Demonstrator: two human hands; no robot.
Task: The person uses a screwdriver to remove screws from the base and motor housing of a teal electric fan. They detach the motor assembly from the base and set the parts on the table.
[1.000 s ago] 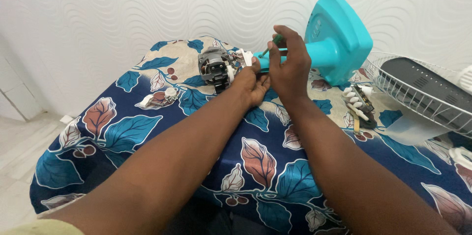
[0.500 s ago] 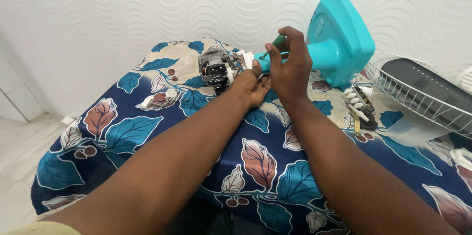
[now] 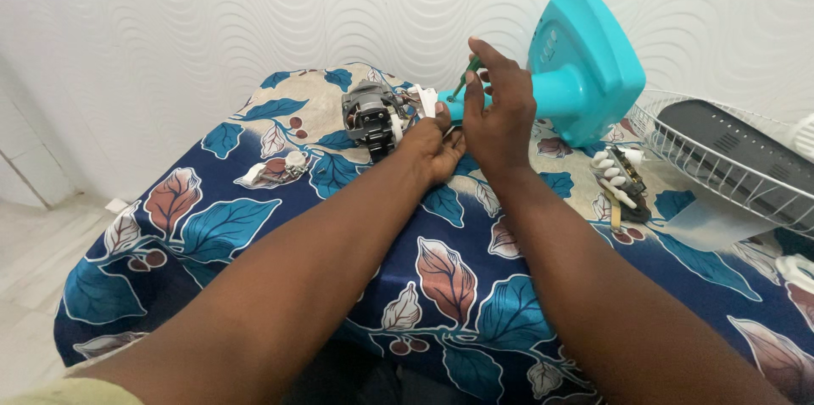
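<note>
Green-handled screwdriver (image 3: 467,77) pinched in right hand (image 3: 500,121) fingers, tip at teal fan stand (image 3: 577,66) neck. Left hand (image 3: 432,146) clamped on neck end, just right of fan motor (image 3: 370,117). Switch block (image 3: 621,180) below stand base.

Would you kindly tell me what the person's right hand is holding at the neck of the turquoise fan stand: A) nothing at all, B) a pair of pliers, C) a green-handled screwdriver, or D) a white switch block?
C: the right hand pinches a green-handled screwdriver, its tip angled down toward the neck of the fan stand.
</note>
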